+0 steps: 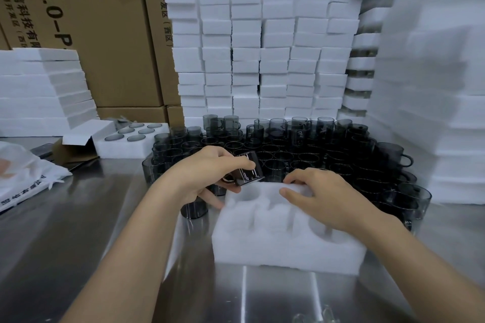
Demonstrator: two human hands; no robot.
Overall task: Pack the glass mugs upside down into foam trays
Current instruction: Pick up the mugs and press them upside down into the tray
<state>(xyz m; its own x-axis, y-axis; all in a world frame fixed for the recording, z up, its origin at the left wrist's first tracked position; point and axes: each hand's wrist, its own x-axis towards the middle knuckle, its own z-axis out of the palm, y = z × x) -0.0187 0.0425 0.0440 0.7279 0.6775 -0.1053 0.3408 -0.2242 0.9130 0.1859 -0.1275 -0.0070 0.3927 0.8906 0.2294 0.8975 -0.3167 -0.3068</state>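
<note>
One dark glass mug [248,169] is gripped by the left hand [210,173] at centre frame, fingers and thumb curled round its body. It is held just above the far-left corner of the foam tray [275,252], tilted and not yet seated. The tray is steadied by the right hand [328,196], laid on its top with fingers spread and fairly straight, nothing held.

Every cavity in view is empty, so the first insertion into this tray is judged to be in hand. For the next move, the mug would need to be turned fully mouth-down, lined up over the far-left cavity, and pressed straight in while the tray is kept pinned.

Dozens of loose mugs [315,155] are massed behind the tray on the steel table [78,231]. A filled tray [126,149], six mug bases showing, is seen at mid left. Foam stacks [262,60] are piled across the upper frame.
</note>
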